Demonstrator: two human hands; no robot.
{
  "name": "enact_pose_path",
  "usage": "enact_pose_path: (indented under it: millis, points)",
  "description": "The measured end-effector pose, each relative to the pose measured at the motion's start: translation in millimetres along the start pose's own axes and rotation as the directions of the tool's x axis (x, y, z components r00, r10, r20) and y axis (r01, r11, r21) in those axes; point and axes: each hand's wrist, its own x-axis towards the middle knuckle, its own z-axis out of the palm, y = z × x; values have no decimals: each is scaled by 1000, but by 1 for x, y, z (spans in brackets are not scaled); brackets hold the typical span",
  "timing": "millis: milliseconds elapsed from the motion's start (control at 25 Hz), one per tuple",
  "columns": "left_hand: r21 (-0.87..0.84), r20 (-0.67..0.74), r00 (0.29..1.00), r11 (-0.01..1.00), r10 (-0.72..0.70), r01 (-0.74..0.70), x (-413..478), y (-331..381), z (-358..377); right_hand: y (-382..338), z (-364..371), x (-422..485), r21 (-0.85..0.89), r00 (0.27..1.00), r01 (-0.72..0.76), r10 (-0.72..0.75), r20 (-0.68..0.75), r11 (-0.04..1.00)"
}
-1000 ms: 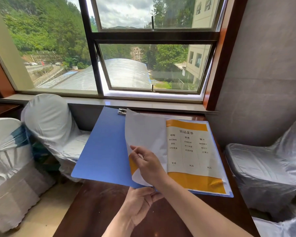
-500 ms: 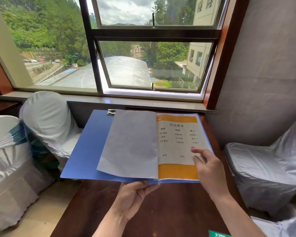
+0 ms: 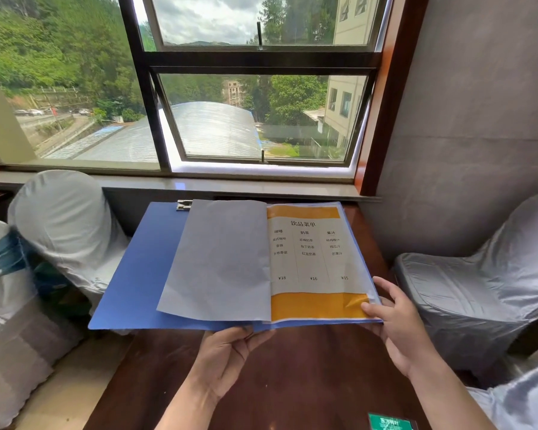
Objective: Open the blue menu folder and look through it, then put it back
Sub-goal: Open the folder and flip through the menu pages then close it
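The blue menu folder [image 3: 137,274] is open and held up over the dark wooden table [image 3: 292,377]. A turned page [image 3: 218,262] lies blank side up on its left half. The right half shows an orange-banded drinks menu page [image 3: 311,262]. My left hand [image 3: 227,358] supports the folder from below at the spine, fingers under it. My right hand [image 3: 395,324] grips the lower right corner, thumb on the orange band where the page corner curls up.
White-covered chairs stand left [image 3: 66,225] and right [image 3: 479,283] of the table. A window sill [image 3: 230,184] and wide window lie beyond. A grey wall [image 3: 479,119] is at the right. A green card [image 3: 390,423] lies on the table's near edge.
The page that my right hand was turning has come to rest flat on the left. My right hand crossed to the folder's lower right corner and took hold there.
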Motion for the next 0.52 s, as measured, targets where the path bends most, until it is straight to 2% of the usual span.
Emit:
enact_pose_path:
  millis: [520]
  points:
    - [51, -14, 1000, 999, -12, 13, -4, 1, -5, 16, 5, 10, 56, 995, 96, -94, -39, 994]
